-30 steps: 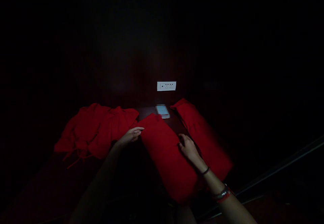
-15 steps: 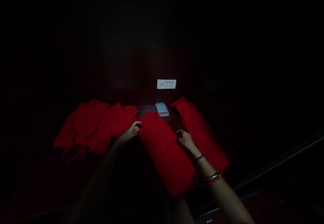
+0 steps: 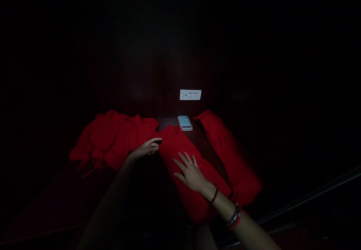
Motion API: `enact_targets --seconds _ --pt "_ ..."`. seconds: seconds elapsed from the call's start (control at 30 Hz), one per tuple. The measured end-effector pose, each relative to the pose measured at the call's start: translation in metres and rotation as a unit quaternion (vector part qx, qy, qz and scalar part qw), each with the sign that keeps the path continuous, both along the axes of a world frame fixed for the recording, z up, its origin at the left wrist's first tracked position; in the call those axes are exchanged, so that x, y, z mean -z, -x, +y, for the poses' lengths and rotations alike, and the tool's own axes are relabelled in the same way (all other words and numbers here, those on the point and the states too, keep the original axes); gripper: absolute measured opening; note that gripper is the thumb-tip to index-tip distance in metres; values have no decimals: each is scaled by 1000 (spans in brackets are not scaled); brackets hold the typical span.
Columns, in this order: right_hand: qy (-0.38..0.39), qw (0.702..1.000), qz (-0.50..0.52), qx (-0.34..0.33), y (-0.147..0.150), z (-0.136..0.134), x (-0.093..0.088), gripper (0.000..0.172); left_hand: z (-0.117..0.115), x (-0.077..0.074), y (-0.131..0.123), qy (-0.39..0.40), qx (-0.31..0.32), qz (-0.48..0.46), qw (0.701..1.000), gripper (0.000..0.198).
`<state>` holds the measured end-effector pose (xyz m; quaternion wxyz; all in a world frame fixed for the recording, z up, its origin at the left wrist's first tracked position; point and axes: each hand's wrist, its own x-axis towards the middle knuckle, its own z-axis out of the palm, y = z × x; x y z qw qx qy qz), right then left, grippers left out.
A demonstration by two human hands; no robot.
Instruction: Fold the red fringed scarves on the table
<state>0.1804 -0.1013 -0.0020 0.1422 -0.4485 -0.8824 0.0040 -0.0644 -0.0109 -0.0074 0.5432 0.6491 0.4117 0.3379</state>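
Observation:
A folded red cloth [image 3: 180, 141] lies lengthwise in front of me, its near end hanging in shadow. My right hand [image 3: 191, 174] rests flat on top of it, fingers spread. At the cloth's upper left edge is my left hand [image 3: 146, 148], its forefinger stretched out and the other fingers loosely bent, with no cloth visibly gripped. Left of that hand sits a crumpled heap of red cloth [image 3: 113, 139] with thin strings trailing from its front. Another folded red cloth [image 3: 228, 152] lies along the right side.
Beyond the middle cloth, a phone-like flat object [image 3: 185, 123] with a blurred-out face lies on the dark tabletop [image 3: 166, 122]. A white socket panel [image 3: 190, 95] is on the wall behind. A pale edge or rail slants through the lower right. Most surroundings are too dark to make out.
My right hand has gone from the middle cloth's right edge onto its top, opening flat. My left hand stays at the left edge. The view has shifted slightly.

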Motion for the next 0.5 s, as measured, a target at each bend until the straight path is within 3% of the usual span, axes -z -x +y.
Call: enact_targets --seconds 0.13,0.27,0.37,0.5 --pt "-40 999 0 -10 -5 5 11 42 7 7 -1 -17 4 -27 999 41" --pt "-79 997 -5 -24 -6 2 8 41 5 4 -2 -17 23 -18 999 38" --pt "-111 990 -21 -87 -2 1 3 42 2 -2 0 -14 47 11 999 49" --pt "-158 968 -56 -186 6 9 3 25 2 -3 1 -12 39 38 998 54"
